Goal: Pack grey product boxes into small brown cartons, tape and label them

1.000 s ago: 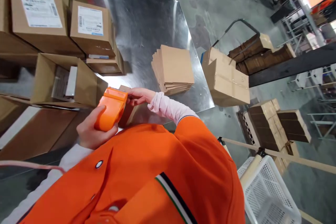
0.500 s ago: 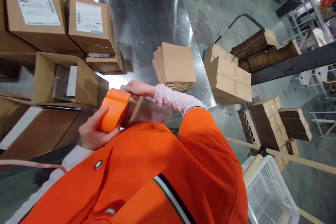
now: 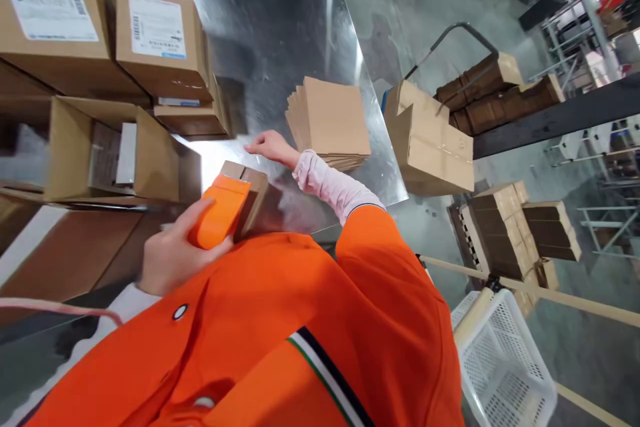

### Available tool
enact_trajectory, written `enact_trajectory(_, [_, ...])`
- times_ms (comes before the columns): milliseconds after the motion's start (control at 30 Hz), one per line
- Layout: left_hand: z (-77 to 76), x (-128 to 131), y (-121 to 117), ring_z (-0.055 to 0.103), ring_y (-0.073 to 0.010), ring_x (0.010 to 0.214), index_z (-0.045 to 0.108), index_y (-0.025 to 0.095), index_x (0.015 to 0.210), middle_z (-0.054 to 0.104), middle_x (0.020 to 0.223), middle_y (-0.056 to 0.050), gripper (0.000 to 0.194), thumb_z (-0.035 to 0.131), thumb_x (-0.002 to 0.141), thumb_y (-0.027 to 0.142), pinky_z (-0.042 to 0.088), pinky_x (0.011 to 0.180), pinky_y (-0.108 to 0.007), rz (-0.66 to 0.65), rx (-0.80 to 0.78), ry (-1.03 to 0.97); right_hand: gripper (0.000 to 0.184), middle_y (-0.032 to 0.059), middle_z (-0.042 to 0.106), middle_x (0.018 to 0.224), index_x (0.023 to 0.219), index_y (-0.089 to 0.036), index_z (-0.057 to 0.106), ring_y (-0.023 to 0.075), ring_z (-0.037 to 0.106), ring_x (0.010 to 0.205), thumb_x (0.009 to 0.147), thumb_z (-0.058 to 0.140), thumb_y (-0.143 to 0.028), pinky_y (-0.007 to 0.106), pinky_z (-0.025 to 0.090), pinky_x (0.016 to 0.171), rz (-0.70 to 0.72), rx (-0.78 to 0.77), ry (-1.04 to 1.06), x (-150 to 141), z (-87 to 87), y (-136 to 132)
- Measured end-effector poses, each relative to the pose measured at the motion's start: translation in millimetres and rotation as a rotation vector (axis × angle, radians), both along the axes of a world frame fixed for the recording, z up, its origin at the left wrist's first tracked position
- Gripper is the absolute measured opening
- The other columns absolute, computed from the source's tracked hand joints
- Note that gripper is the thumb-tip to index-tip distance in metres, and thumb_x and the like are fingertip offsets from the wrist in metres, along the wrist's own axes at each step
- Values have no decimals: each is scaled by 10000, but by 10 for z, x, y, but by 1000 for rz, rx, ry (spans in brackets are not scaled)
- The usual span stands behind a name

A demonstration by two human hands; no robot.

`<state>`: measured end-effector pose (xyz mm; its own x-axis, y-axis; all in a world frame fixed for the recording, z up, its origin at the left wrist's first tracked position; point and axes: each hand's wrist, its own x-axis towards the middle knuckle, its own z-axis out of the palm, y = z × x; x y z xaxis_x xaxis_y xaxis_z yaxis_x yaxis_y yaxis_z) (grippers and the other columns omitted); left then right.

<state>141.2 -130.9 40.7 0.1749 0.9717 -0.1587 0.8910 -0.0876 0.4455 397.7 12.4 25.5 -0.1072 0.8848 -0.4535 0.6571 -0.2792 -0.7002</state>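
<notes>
Plainly, one orange tape dispenser (image 3: 220, 210) is in hand: the left hand (image 3: 173, 250) wraps it from the outer side, thumb and fingers closed around its body. It sits right against one small brown carton (image 3: 257, 187), overlapping the carton's near part, close in front of the orange jacket (image 3: 300, 307). One right hand (image 3: 274, 147) hangs over the metal just beyond that carton, apart from it, its fingers drawn fairly close together; whether they pinch anything I cannot tell.

Counting outward, one stack of flat cardboard (image 3: 337, 117) lies just past the right wrist, slightly fanned on its left side; its sheets overlap too much to number. Two cartons bear white labels facing up, a larger one (image 3: 30, 43) at the corner of the view and a smaller one (image 3: 160, 80) beside it, with one flat box (image 3: 190, 121) under the smaller. Nearer stands one open carton (image 3: 157, 153), with at least one white box (image 3: 127, 155) inside.

As for edges, the metal table (image 3: 280, 33) has its right-hand edge running slantwise just outside the flat stack, leaving only a narrow strip there. Wider room lies between the labelled cartons and the stack, and on toward the far edge. Past the slanting edge, pale cartons (image 3: 435, 153) stand close by; one white basket (image 3: 520, 340) is farther round, near the right elbow.
</notes>
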Motion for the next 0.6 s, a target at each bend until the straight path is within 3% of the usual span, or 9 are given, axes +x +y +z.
enact_trajectory(133, [396, 190, 181, 754, -374, 1170, 490, 219, 1670, 787, 1231, -134, 808, 654, 928, 491, 587, 1032, -453, -89, -284, 184, 326, -31, 600, 774, 906, -4, 744, 62, 468, 742, 1040, 683, -295, 202, 327, 720, 7, 60, -36, 136, -78, 141])
enact_trajectory(233, [556, 324, 360, 734, -414, 1214, 429, 208, 1704, 769, 1257, -179, 783, 584, 995, 500, 568, 1039, -482, -147, -369, 271, 302, -26, 645, 814, 930, -20, 755, 62, 504, 776, 1026, 717, -303, 192, 347, 747, -38, 13, -34, 128, -211, 150])
enact_trajectory(367, [554, 434, 600, 716, -435, 1234, 443, 202, 1687, 749, 1294, -205, 781, 571, 1008, 564, 554, 1009, -465, -236, -406, 317, 383, -2, 692, 875, 1018, 39, 744, 46, 532, 777, 1092, 621, -316, 190, 396, 763, -68, -129, -39, -22, -538, -21])
enact_trajectory(467, [535, 492, 741, 720, -423, 1202, 457, 181, 1672, 753, 1270, -201, 767, 569, 1000, 533, 545, 973, -437, -290, -418, 316, 323, 37, 745, 1019, 1140, -32, 729, 99, 656, 849, 1122, 624, -337, 244, 552, 843, -30, -208, -44, -95, -756, -186])
enact_trajectory(533, [551, 518, 790, 732, -404, 1158, 476, 164, 1656, 763, 1234, -194, 762, 577, 985, 512, 540, 947, -416, -304, -413, 311, 301, 72, 745, 1176, 1235, -101, 711, 176, 721, 993, 1091, 684, -365, 353, 635, 921, -8, -211, -94, -84, -790, -212])
enact_trajectory(600, [579, 523, 800, 736, -401, 1149, 521, 149, 1621, 767, 1229, -204, 753, 578, 972, 526, 536, 940, -409, -315, -411, 312, 344, 107, 717, 1292, 1312, -126, 692, 226, 726, 1124, 1073, 710, -372, 429, 648, 986, 26, -171, -167, -69, -715, -145])
